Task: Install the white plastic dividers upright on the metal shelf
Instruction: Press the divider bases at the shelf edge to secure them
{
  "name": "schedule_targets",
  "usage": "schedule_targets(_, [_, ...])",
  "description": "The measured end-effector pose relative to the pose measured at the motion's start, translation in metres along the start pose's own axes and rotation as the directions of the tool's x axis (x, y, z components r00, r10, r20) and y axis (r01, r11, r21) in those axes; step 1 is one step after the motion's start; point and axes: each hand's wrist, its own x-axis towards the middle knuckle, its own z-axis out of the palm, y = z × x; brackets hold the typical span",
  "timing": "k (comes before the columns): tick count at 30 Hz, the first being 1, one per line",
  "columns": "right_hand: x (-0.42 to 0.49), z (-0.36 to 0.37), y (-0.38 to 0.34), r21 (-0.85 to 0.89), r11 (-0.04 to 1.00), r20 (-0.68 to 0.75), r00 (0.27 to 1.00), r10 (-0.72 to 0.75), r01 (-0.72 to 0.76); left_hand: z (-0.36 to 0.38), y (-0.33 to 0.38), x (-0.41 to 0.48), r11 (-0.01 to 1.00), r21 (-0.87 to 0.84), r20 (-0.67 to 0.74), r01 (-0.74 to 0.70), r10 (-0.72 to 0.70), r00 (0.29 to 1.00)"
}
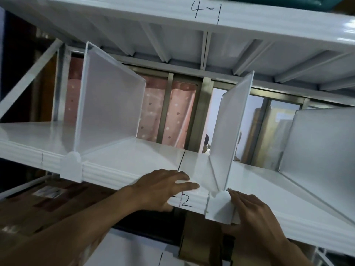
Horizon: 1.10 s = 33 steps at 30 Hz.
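A white metal shelf (119, 158) runs across the view, tilted down to the right. Three white plastic dividers stand upright on it: one at the left (111, 104), one in the middle (230, 127), one at the right (318, 146). The middle divider's front clip (219, 206) hangs over the shelf's front lip. My left hand (163, 189) lies flat on the shelf edge just left of that clip, fingers pointing at the divider's base. My right hand (249, 214) presses against the clip's right side, fingers together.
A second white shelf (249, 22) marked "4-1" hangs close overhead. Cardboard boxes (48, 200) sit on the level below. Behind the shelf are a window frame and a pink dotted curtain (163, 112). A diagonal brace (28, 77) crosses at the left.
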Motion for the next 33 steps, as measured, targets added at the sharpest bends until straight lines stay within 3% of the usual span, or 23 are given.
schedule_targets(9, [0.010, -0.009, -0.018, -0.016, 1.000, 0.031, 1.000, 0.000, 0.000, 0.000, 0.004, 0.001, 0.998, -0.040, -0.075, 0.047, -0.050, 0.996])
schedule_targets(13, [0.012, -0.008, -0.026, -0.015, 0.999, 0.118, 0.992, 0.040, -0.038, 0.003, 0.010, 0.003, 0.995, -0.056, -0.122, 0.078, -0.085, 0.989])
schedule_targets(20, [0.017, -0.007, -0.041, 0.013, 0.998, 0.147, 0.987, 0.067, -0.069, 0.006, 0.012, 0.005, 0.996, -0.071, -0.191, 0.053, -0.066, 0.979])
schedule_targets(29, [0.039, -0.030, -0.060, -0.159, 0.987, 0.321, 0.945, 0.060, -0.009, 0.003, 0.012, 0.004, 0.996, -0.084, -0.203, 0.039, -0.055, 0.978])
schedule_targets(33, [0.038, -0.027, -0.062, -0.142, 0.989, 0.292, 0.954, 0.072, -0.031, 0.008, 0.010, 0.005, 0.996, -0.084, -0.210, 0.020, -0.038, 0.977])
